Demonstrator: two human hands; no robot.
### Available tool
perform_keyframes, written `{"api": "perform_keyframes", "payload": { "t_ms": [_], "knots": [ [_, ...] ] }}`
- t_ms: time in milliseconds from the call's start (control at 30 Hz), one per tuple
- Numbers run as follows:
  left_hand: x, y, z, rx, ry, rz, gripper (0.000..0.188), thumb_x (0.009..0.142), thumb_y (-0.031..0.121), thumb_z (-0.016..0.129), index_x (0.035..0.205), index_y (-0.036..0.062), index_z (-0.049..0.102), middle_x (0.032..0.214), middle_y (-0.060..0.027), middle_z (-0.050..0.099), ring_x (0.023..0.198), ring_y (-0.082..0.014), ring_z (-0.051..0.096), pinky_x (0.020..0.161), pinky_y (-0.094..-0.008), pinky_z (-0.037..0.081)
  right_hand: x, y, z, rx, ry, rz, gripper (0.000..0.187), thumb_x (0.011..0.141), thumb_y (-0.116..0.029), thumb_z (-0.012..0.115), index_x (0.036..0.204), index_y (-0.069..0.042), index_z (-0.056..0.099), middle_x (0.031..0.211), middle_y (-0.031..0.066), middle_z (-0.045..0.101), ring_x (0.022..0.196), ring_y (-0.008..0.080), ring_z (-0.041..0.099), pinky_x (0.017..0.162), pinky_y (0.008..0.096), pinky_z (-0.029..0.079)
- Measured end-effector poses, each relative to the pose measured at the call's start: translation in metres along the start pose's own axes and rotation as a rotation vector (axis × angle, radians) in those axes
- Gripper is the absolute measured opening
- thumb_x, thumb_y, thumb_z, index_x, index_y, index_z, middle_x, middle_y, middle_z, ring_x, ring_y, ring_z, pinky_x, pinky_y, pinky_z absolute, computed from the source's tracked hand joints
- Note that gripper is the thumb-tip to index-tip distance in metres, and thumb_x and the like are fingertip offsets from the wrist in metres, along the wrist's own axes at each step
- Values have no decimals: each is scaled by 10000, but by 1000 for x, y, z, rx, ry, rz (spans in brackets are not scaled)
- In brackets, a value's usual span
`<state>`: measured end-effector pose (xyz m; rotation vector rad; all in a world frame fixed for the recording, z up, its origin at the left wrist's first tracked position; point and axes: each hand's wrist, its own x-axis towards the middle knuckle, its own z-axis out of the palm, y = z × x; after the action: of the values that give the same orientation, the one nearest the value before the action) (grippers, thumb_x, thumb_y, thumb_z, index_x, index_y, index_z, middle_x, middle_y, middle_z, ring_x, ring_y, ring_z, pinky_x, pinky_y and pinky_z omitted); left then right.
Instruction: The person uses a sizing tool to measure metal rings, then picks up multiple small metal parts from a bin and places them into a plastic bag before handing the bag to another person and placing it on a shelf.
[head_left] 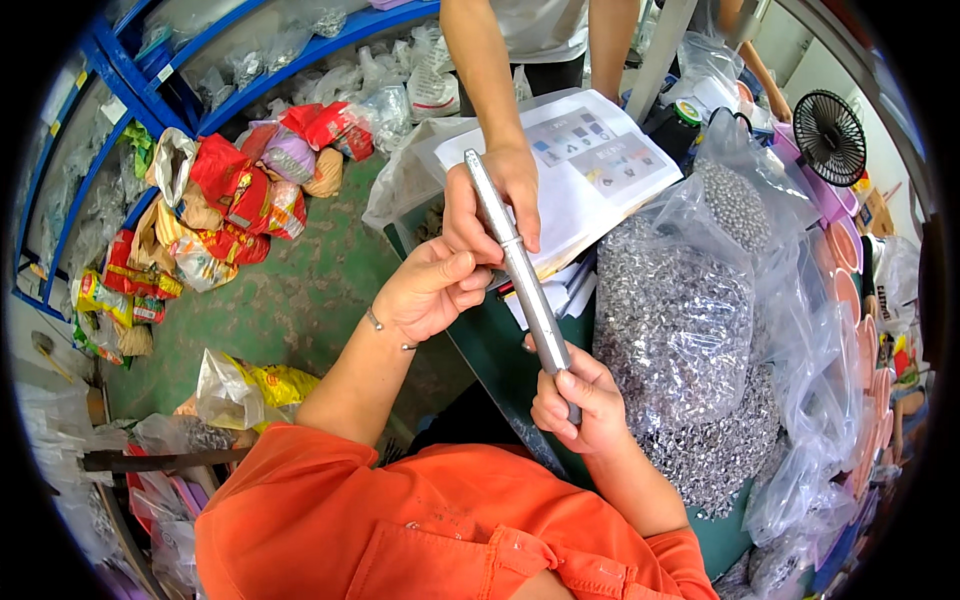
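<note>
Gripping the lower end of a long silver metal rod (520, 270), the right hand (578, 405) is closed around it, fingers curled over the shaft. From there the rod slants up toward eleven o'clock. The left hand (430, 290) is partly curled, its fingertips pinching at the rod's middle. Just above, at twelve o'clock, another person's hand (492, 205) wraps the rod's upper part. Under that hand lies a printed sheet (600, 160) atop a stack of papers on the dark green table (495, 345). At three o'clock from the right hand sit clear plastic bags of small metal parts (680, 330). Colourful packets (235, 200) lie heaped on the green floor at ten o'clock, below blue shelves (150, 80), and a small black fan (828, 135) stands at two o'clock
</note>
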<state>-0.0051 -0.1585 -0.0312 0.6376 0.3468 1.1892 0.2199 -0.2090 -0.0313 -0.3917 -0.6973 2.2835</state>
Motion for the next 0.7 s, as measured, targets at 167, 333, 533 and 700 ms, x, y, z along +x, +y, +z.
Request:
{"api": "perform_keyframes", "payload": {
  "t_ms": [167,333,533,700],
  "knots": [
    [1,-1,0,3,21,-14,302,801,209,636,1014,20,537,938,-41,541,671,-55,420,551,-171,352,1,0,0,25,2,10,443,869,-175,494,1243,20,358,563,29,409,379,92,352,385,205,285],
    [1,-3,1,-57,24,-88,299,817,213,617,1025,17,529,920,-36,531,670,-52,425,552,-167,359,2,2,-3,37,-1,13,441,869,-176,493,1244,12,357,570,31,414,379,92,354,386,205,286],
    [5,-17,7,-124,-10,-91,259,846,205,572,1034,31,531,903,-10,529,671,-39,423,552,-158,365,3,6,-2,86,-2,51,445,873,-183,486,1254,2,348,569,20,408,377,86,352,386,209,285],
    [7,-26,8,-184,-16,-24,280,850,206,562,1063,33,507,927,-21,514,677,-39,423,562,-162,363,1,6,-4,205,-40,82,448,880,-190,474,1263,-1,340,571,15,411,372,86,348,382,211,280]
  ]
}}
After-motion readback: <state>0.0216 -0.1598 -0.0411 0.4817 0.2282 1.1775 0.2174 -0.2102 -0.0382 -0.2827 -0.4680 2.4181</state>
